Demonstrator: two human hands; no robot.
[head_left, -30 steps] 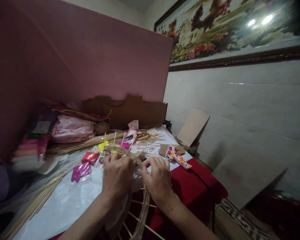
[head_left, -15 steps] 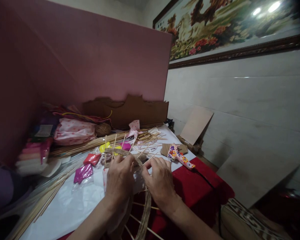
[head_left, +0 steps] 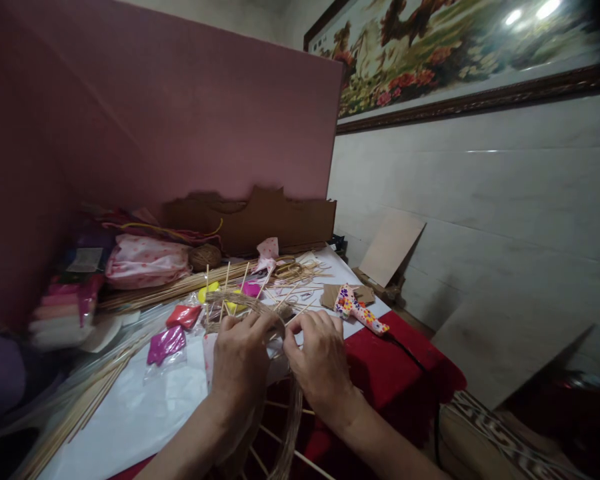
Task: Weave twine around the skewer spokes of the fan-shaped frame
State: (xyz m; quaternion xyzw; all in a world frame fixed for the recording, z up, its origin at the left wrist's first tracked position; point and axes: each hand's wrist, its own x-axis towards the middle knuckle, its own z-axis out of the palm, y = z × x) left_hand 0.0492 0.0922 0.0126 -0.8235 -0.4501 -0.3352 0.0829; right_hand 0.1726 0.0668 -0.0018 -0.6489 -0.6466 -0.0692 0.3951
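A ring woven of brown twine [head_left: 292,427] with thin wooden sticks poking out all round is held up in front of me, over the table's near edge. My left hand [head_left: 241,353] is closed on the ring's rim, fingers curled over it. On the right, close beside it, my right hand [head_left: 321,357] pinches the same rim between thumb and fingertips. Whether a loose twine end lies between the fingertips is hidden. Beyond the ring are small packets of red [head_left: 183,316] and purple [head_left: 166,345] clay-like material in clear wrappers.
A flower-patterned glue gun [head_left: 360,313] rests by cardboard [head_left: 330,297], its cord trailing over red cloth [head_left: 425,363]. Bundled sticks [head_left: 180,287], a twine ball [head_left: 205,256] and a spotted pink cloth bundle [head_left: 147,260] lie at the back left. White sheeting [head_left: 130,413] covers the left side.
The left fingers have shifted slightly on the rim, and the ring has tilted a little. The right hand keeps nearly the same place and pinch.
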